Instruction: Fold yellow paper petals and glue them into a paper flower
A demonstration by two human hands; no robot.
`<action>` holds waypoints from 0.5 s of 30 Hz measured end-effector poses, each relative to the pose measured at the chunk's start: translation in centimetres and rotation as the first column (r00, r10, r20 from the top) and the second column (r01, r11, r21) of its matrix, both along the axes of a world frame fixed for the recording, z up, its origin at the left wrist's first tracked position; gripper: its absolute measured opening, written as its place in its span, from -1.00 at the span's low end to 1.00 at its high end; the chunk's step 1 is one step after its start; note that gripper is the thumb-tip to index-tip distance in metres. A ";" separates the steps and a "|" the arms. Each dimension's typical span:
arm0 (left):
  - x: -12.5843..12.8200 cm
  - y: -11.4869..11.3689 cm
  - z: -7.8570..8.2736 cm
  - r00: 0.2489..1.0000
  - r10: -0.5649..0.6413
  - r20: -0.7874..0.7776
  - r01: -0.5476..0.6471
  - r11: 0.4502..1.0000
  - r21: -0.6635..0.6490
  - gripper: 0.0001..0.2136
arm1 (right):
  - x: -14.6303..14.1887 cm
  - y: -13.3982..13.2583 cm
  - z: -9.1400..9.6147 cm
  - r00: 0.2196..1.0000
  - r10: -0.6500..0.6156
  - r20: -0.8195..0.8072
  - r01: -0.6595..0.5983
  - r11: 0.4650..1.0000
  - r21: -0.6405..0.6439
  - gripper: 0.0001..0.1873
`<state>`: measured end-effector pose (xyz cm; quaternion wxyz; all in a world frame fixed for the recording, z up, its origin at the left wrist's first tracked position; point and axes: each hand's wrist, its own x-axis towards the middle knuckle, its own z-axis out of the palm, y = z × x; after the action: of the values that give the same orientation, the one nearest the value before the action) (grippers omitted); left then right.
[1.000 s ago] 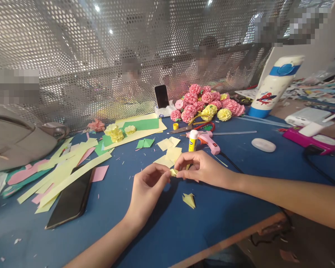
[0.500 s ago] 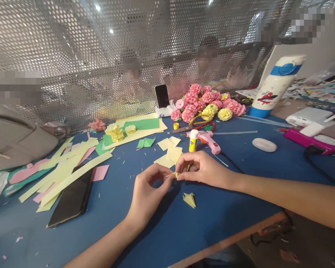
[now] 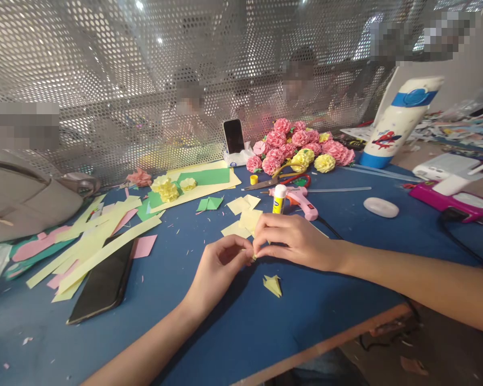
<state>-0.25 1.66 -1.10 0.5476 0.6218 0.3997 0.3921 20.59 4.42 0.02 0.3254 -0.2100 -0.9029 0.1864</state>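
Observation:
My left hand (image 3: 224,265) and my right hand (image 3: 292,241) meet fingertip to fingertip over the blue table, both closed in a pinch. Between them is a small piece of yellow paper (image 3: 254,258), mostly hidden by the fingers. Just below my right hand lies a folded yellow paper piece (image 3: 272,286). Several flat yellow paper squares (image 3: 237,229) rest behind the hands, partly covered by the right one. An upright glue stick (image 3: 279,199) without its cap stands directly behind my right hand.
Pink and yellow paper flowers (image 3: 285,145) are heaped at the back, by scissors (image 3: 261,184) and a pink glue gun (image 3: 305,205). Left are yellow paper strips (image 3: 108,254) over a black phone (image 3: 100,289). A bottle (image 3: 402,123) and a magenta power strip (image 3: 451,201) stand right.
The fingers of both hands have drawn closer around the small yellow paper, which shows less now. My right hand has turned slightly, its fingers curling further over the paper.

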 end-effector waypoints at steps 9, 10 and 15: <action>0.0 0.2 0.0 0.993 0.034 0.113 -0.017 0.989 -0.147 -0.71 | -0.3 0.2 0.3 0.994 -0.007 0.113 0.011 1.000 -0.029 -0.84; 0.0 0.2 0.0 0.993 0.031 0.116 -0.013 0.989 -0.150 -0.70 | -0.3 0.2 0.3 0.993 -0.007 0.119 0.011 1.000 -0.028 -0.84; 0.1 0.2 0.1 0.993 0.026 0.113 -0.010 0.990 -0.139 -0.69 | -0.4 0.1 0.1 0.986 -0.051 0.157 0.055 0.998 -0.019 -0.86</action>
<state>-0.20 1.89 -0.98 0.6078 0.5553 0.3994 0.4033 20.22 4.53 0.16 0.2561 -0.2517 -0.9174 0.1713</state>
